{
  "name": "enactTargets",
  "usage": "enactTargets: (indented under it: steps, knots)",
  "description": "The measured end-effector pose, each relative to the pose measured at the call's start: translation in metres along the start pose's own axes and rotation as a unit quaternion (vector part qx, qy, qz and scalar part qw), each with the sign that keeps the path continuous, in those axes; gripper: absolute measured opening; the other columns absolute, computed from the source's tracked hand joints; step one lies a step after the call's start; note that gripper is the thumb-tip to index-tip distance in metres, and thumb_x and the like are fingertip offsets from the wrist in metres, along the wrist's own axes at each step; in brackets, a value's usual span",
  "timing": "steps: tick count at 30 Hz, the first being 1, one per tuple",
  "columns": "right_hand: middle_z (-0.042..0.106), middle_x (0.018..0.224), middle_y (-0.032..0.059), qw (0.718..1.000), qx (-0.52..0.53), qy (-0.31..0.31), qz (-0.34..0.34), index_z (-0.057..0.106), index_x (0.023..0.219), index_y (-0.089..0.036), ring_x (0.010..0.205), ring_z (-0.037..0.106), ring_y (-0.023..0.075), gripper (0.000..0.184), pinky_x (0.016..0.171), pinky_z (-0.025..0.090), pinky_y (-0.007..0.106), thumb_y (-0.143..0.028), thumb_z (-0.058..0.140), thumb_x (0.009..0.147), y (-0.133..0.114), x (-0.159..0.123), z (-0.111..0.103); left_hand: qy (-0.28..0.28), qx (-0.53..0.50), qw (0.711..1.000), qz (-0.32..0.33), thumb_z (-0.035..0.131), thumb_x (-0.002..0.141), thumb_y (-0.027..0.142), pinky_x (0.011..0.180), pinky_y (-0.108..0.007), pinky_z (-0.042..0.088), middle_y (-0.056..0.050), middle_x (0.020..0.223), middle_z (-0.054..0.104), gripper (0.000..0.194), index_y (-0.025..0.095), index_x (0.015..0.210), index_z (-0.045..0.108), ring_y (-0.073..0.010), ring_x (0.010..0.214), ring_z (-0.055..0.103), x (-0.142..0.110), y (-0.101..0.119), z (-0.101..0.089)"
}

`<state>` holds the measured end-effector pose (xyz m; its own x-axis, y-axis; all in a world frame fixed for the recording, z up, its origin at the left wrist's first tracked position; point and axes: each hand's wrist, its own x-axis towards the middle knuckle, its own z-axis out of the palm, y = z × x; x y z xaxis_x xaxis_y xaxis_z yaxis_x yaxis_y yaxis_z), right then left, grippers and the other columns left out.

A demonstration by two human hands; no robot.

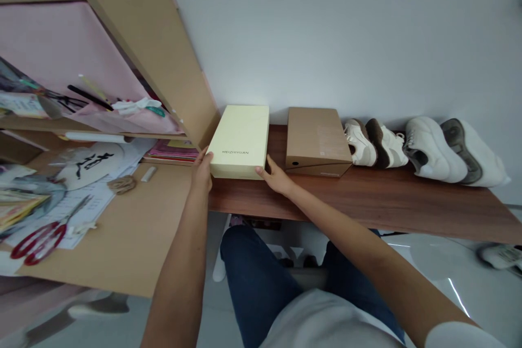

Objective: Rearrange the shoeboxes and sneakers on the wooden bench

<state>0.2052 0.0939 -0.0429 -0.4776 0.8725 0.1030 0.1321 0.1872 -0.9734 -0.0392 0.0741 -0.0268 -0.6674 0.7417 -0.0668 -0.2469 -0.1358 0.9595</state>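
Note:
A pale yellow shoebox (247, 133) marked MEIZHIYUAN lies on the dark wooden bench (253, 196), close to the wall. Its lid is on. My left hand (201, 170) grips its front left corner, thumb along the side. At the front right corner my right hand (275, 176) holds it, thumb on the front face and fingers behind the side. Just right of it sits a brown shoebox (313, 136), closed. Beyond that are a pair of small white shoes with brown linings (361, 144) and a pair of larger white sneakers (434, 147).
To the left stands a desk (134, 239) with red-handled scissors (43, 239), papers, a round fan (95, 166) and a coil of twine (121, 185). A tall shelf panel (142, 27) rises beside the bench. Another shoe (499, 255) rests on the floor at right.

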Motion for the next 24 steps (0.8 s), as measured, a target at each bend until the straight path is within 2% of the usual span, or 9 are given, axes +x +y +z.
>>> enactTargets:
  steps: [2,4,8,10,13,16,18,21,24]
  knots:
    - [0.028,0.162,0.0109,0.999,-0.016,0.008,0.033,0.02,0.158,-0.02,0.151,0.021,0.0292,0.105,0.125,0.015,0.046,-0.077,0.057,0.078,-0.01,-0.007,-0.006,0.017,0.015,1.0,-0.014,0.074,0.07,0.031,0.074,-0.03,0.055,-0.006,0.103,0.071,0.033,0.021,0.101,0.068,-0.0207,0.094,0.066,0.003,0.012,-0.001]
    - [0.019,0.164,0.0105,0.999,-0.007,0.001,0.046,0.015,0.159,-0.02,0.152,0.018,0.0304,0.108,0.124,0.017,0.049,-0.075,0.06,0.078,-0.024,-0.017,-0.016,0.037,0.03,0.999,-0.001,0.073,0.071,0.031,0.07,-0.029,0.055,-0.005,0.099,0.069,0.03,0.021,0.098,0.067,-0.0211,0.093,0.065,0.005,0.028,-0.001]
    - [0.015,0.165,0.0091,1.0,0.025,0.001,0.003,0.011,0.159,-0.024,0.15,0.023,0.0307,0.102,0.121,0.028,0.053,-0.07,0.06,0.082,-0.056,-0.042,-0.047,0.049,0.05,0.996,0.059,0.076,0.071,0.035,0.078,-0.032,0.055,-0.003,0.102,0.067,0.029,0.025,0.096,0.065,-0.0236,0.106,0.061,-0.005,0.06,0.019]
    - [0.018,0.165,0.0075,1.0,0.02,0.016,-0.018,0.012,0.159,-0.027,0.15,0.024,0.0304,0.098,0.12,0.029,0.053,-0.068,0.06,0.084,-0.067,-0.053,-0.068,0.017,0.045,0.995,0.084,0.076,0.073,0.037,0.087,-0.036,0.053,-0.002,0.114,0.066,0.029,0.026,0.098,0.065,-0.0256,0.116,0.057,-0.021,0.072,0.039]
    - [0.019,0.165,0.0083,0.998,-0.007,0.059,-0.024,0.015,0.159,-0.027,0.15,0.023,0.0314,0.097,0.12,0.03,0.053,-0.066,0.062,0.083,-0.075,-0.064,-0.108,-0.087,0.023,0.994,0.063,0.075,0.076,0.037,0.099,-0.043,0.048,-0.004,0.126,0.062,0.03,0.026,0.103,0.066,-0.0277,0.126,0.053,-0.051,0.082,0.075]
    - [0.022,0.164,0.0115,0.992,-0.039,0.121,-0.015,0.016,0.159,-0.025,0.149,0.025,0.0329,0.099,0.119,0.03,0.056,-0.067,0.063,0.082,-0.073,-0.067,-0.147,-0.182,0.009,0.983,0.003,0.075,0.077,0.034,0.102,-0.047,0.045,-0.008,0.126,0.062,0.031,0.024,0.106,0.067,-0.03,0.127,0.053,-0.079,0.082,0.11]
    - [0.024,0.163,0.0141,0.985,-0.059,0.162,-0.007,0.018,0.158,-0.022,0.149,0.027,0.0337,0.098,0.118,0.03,0.058,-0.066,0.063,0.083,-0.07,-0.066,-0.169,-0.215,0.017,0.976,-0.017,0.074,0.077,0.031,0.103,-0.049,0.044,-0.01,0.126,0.062,0.031,0.023,0.106,0.068,-0.0306,0.126,0.054,-0.091,0.076,0.13]
    - [0.033,0.159,0.0149,0.978,-0.092,0.188,-0.005,0.026,0.156,-0.019,0.147,0.03,0.0344,0.092,0.117,0.031,0.058,-0.063,0.064,0.084,-0.066,-0.062,-0.192,-0.235,0.046,0.97,-0.041,0.073,0.077,0.031,0.105,-0.05,0.042,-0.011,0.128,0.063,0.029,0.023,0.105,0.069,-0.0299,0.126,0.055,-0.1,0.057,0.152]
    - [0.047,0.151,0.0112,0.978,-0.121,0.169,-0.013,0.036,0.152,-0.023,0.144,0.037,0.0335,0.081,0.118,0.031,0.057,-0.058,0.064,0.085,-0.06,-0.057,-0.204,-0.222,0.07,0.971,-0.06,0.073,0.077,0.034,0.106,-0.05,0.041,-0.012,0.129,0.063,0.031,0.024,0.106,0.069,-0.0288,0.128,0.054,-0.098,0.029,0.166]
